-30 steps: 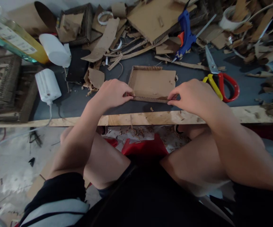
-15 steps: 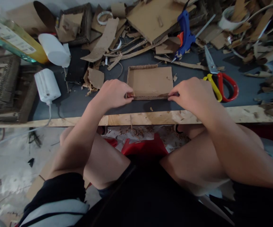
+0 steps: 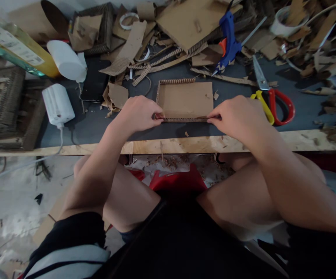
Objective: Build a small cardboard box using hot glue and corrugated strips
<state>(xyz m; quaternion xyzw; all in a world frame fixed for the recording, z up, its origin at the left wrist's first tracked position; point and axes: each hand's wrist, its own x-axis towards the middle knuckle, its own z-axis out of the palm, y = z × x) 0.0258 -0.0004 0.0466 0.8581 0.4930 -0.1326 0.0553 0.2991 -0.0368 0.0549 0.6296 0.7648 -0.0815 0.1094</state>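
Cardboard panel (image 3: 185, 99) lies flat on the dark desk (image 3: 98, 124), close to its near edge, with ribbed edging already standing along its far and left sides. A corrugated strip (image 3: 185, 119) runs along the near side; the left hand (image 3: 138, 114) pinches its left end and the right hand (image 3: 237, 116) its right end, each grip closed tight on it. The right side looks bare, so the rim seems about three-quarters done. A glue gun (image 3: 228, 38) and scissors (image 3: 272, 104) lie beyond, untouched

The 2 forearms reach forward, left hand (image 3: 140, 114) and right hand (image 3: 237, 116) knuckles-up, well apart, fingers pinched.
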